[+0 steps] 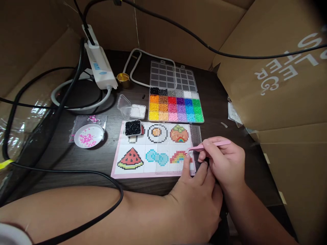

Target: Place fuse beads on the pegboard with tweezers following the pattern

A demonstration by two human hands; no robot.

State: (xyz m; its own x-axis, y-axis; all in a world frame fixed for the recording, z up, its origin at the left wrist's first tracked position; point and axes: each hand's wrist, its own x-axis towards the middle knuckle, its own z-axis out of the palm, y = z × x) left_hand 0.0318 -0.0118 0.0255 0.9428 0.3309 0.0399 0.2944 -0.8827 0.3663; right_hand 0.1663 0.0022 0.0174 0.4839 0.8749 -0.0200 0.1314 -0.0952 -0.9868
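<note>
Pink tweezers (pixel 217 144) are pinched in my right hand (pixel 226 161), their tip slanting left toward the right edge of a clear pegboard (pixel 176 168). That board lies over a pattern sheet (pixel 150 175) printed with pixel pictures, among them a watermelon slice (pixel 130 159) and a rainbow (pixel 178 157). A small rainbow of beads (pixel 181 140) sits on the board over the tomato-like picture. My left hand (pixel 198 194) rests at the board's lower right, a finger stretched onto it by the tweezer tip. Whether the tip holds a bead is too small to tell.
A compartment box of coloured beads (pixel 176 105) stands open at the back. Black beads (pixel 133 128) fill a small box on the sheet; white beads (pixel 138 111) fill another. Left are a dish (pixel 89 136) of pink beads, a power strip (pixel 100 68) and black cables (pixel 76 172). Cardboard surrounds the table.
</note>
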